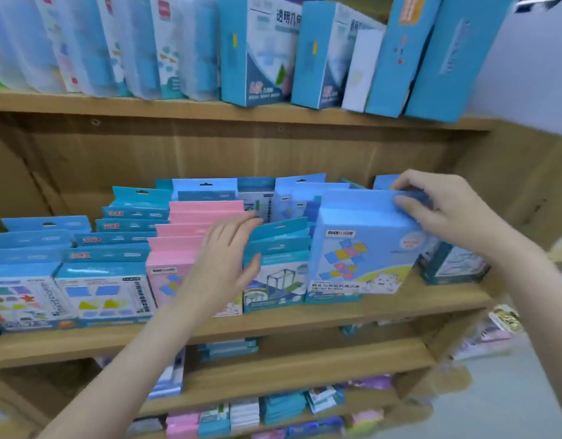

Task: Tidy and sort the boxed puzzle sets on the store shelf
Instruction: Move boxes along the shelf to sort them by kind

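Five pink cardboard puzzle boxes stand in one row on the wooden middle shelf. Right hand pinches the light-blue cube-net box by its top edge — left hand spread flat, holding nothing, against the pink row.

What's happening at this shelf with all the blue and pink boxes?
A person is tidying boxed puzzle sets on a wooden shelf. Their right hand grips the top edge of a light blue box with coloured squares at the front of its row. Their left hand, fingers spread, rests against the row of pink boxes and the teal boxes beside it.
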Demonstrator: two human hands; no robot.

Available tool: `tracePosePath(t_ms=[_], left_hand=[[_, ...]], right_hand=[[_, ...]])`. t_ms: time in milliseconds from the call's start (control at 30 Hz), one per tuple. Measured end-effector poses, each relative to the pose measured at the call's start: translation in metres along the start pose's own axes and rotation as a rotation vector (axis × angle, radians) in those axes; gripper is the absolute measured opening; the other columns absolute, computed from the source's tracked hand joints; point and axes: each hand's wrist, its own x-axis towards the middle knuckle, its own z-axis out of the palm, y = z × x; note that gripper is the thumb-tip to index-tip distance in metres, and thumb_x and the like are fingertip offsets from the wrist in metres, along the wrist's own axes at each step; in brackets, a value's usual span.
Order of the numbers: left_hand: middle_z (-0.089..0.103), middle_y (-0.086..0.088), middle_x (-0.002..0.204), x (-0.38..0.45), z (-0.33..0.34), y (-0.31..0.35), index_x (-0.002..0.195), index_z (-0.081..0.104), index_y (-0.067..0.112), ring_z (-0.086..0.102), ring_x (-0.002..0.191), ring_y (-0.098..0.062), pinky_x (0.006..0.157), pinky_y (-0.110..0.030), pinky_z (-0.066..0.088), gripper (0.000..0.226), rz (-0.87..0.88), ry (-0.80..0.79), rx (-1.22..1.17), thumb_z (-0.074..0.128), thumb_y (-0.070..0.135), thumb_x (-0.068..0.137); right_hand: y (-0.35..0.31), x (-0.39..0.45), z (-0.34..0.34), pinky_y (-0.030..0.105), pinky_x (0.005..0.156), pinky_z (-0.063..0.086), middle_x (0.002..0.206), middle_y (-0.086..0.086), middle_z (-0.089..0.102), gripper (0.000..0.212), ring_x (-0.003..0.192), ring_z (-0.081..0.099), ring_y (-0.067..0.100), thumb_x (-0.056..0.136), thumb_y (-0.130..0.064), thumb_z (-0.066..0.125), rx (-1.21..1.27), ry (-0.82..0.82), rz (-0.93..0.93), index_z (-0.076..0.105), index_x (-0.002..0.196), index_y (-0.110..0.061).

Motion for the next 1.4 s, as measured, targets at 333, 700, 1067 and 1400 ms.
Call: tracePosePath(t_ms=[333,700,1067,1400], left_hand=[[0.0,-0.015,0.153,0.075,0.05,0.038,0.14,-0.026,0.023,0.006,0.14,-0.031,0.112,-0.038,0.006,0.123,-0.177,-0.716,0.448,0.063,0.067,0.066],[0.026,-0.011,0.147,0.096,0.066,0.053,0.145,-0.01,0.011,0.022,0.134,-0.024,0.108,-0.028,0.016,0.117,-0.183,-0.699,0.249,0.07,0.052,0.07],[0.035,-0.007,0.139,0.12,0.104,0.071,0.146,-0.007,0.015,0.032,0.124,-0.022,0.103,-0.031,0.025,0.117,-0.009,-0.66,0.231,0.068,0.059,0.067],[0.04,-0.004,0.131,0.113,0.107,0.075,0.146,-0.003,0.014,0.033,0.122,-0.022,0.108,-0.033,0.012,0.107,0.155,-0.485,0.372,0.052,0.069,0.073]], right_hand=[[0.102,-0.045,0.028,0.033,0.069,0.045,0.09,-0.015,0.059,0.008,0.082,0.053,0.006,0.094,-0.025,0.047,-0.06,-0.463,0.019,0.053,0.091,-0.029],[0.128,-0.037,0.056,0.04,0.07,0.049,0.087,-0.017,0.057,0.012,0.083,0.054,0.008,0.094,-0.024,0.046,0.075,-0.426,0.026,0.046,0.086,-0.033],[0.146,-0.046,0.043,0.035,0.062,0.045,0.088,-0.014,0.063,0.01,0.08,0.056,0.011,0.091,-0.023,0.05,-0.008,-0.366,0.19,0.052,0.086,-0.031],[0.139,-0.06,0.039,0.023,0.059,0.036,0.084,-0.029,0.052,0.013,0.072,0.049,-0.002,0.092,-0.02,0.051,0.025,-0.368,0.184,0.049,0.085,-0.031]])
